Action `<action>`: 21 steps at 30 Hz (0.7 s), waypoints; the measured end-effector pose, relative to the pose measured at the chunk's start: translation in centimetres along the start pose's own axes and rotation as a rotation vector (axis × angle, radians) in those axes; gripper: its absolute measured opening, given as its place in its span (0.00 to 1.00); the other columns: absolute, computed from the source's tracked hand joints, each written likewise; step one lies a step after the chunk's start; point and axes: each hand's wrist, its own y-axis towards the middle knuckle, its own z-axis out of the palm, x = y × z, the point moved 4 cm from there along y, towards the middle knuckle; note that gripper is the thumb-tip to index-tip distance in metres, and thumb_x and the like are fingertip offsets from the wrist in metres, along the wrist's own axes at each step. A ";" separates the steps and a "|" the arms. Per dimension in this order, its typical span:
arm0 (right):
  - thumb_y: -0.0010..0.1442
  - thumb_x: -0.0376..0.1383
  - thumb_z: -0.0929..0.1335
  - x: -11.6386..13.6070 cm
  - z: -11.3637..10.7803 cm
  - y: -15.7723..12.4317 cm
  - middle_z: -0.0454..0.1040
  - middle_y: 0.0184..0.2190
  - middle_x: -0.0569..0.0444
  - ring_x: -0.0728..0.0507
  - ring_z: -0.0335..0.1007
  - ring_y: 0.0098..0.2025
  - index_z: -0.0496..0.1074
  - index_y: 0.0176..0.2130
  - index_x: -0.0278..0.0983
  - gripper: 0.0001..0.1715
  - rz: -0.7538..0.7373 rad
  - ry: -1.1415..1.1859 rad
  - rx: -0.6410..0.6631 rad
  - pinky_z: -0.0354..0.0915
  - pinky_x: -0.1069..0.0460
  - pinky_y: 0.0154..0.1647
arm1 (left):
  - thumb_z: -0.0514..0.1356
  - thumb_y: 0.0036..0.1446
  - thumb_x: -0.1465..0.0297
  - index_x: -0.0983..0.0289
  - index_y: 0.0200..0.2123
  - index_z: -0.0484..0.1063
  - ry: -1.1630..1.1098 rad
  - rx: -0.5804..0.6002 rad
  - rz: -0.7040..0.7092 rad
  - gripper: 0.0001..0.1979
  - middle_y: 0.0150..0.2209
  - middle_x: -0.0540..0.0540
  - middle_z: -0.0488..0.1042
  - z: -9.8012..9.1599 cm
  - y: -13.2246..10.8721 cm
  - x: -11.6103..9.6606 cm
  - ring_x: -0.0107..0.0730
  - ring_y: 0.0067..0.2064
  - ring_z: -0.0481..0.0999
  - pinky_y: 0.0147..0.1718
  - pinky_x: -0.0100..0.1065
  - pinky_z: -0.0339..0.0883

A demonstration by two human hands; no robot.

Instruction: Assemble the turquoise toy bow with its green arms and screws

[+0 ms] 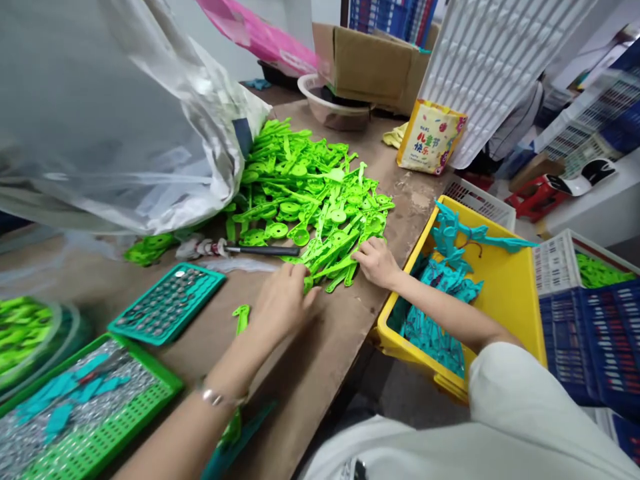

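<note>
Curling at overlapping lime-green plastic pieces, the left hand and right hand grip unclearly; careless pulling could spill some off the table.

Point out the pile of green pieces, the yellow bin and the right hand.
Pile of green pieces (313, 190): head view, middle of the heap.
Yellow bin (506, 288): head view, bare inner surface.
Right hand (379, 263): head view, back of the hand.

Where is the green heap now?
In the head view, the green heap lies near centre, right of the white sack, with the right hand at its near edge.
</note>
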 end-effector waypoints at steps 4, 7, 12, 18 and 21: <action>0.57 0.23 0.62 -2.8 -1.1 -1.1 0.73 0.42 0.44 0.37 0.63 0.45 0.74 0.40 0.37 0.16 -0.042 0.119 -0.013 0.60 0.44 0.47 | 0.62 0.60 0.63 0.63 0.45 0.66 0.107 -0.013 0.038 0.14 0.45 0.65 0.71 4.6 1.7 1.2 0.52 0.46 0.72 0.45 0.48 0.70; 0.53 0.22 0.61 -5.3 -2.2 -1.1 0.73 0.40 0.44 0.36 0.63 0.44 0.73 0.42 0.36 0.20 0.008 0.167 -0.022 0.60 0.44 0.47 | 0.62 0.58 0.63 0.62 0.44 0.65 0.038 -0.014 0.019 0.14 0.43 0.62 0.70 5.3 1.5 1.5 0.50 0.46 0.71 0.46 0.47 0.69; 0.60 0.24 0.60 -4.8 -1.8 0.3 0.75 0.54 0.46 0.36 0.63 0.48 0.74 0.55 0.40 0.29 -0.218 0.195 0.119 0.61 0.41 0.51 | 0.60 0.54 0.65 0.60 0.39 0.66 -0.108 0.072 -0.185 0.09 0.38 0.57 0.73 4.4 1.5 2.4 0.44 0.40 0.74 0.38 0.40 0.66; 0.63 0.26 0.60 -4.7 0.7 0.2 0.76 0.51 0.45 0.36 0.64 0.49 0.72 0.59 0.39 0.28 -0.263 0.188 0.125 0.63 0.40 0.51 | 0.60 0.50 0.59 0.60 0.41 0.67 -0.283 0.261 -0.377 0.17 0.35 0.53 0.77 2.7 0.6 4.5 0.38 0.34 0.74 0.32 0.34 0.61; 0.67 0.27 0.58 -5.5 1.2 0.0 0.77 0.50 0.44 0.37 0.65 0.48 0.74 0.56 0.39 0.25 -0.266 0.199 0.083 0.65 0.40 0.51 | 0.57 0.49 0.60 0.61 0.40 0.69 -0.390 0.304 -0.309 0.16 0.36 0.53 0.76 1.4 -0.1 5.3 0.38 0.36 0.73 0.37 0.35 0.65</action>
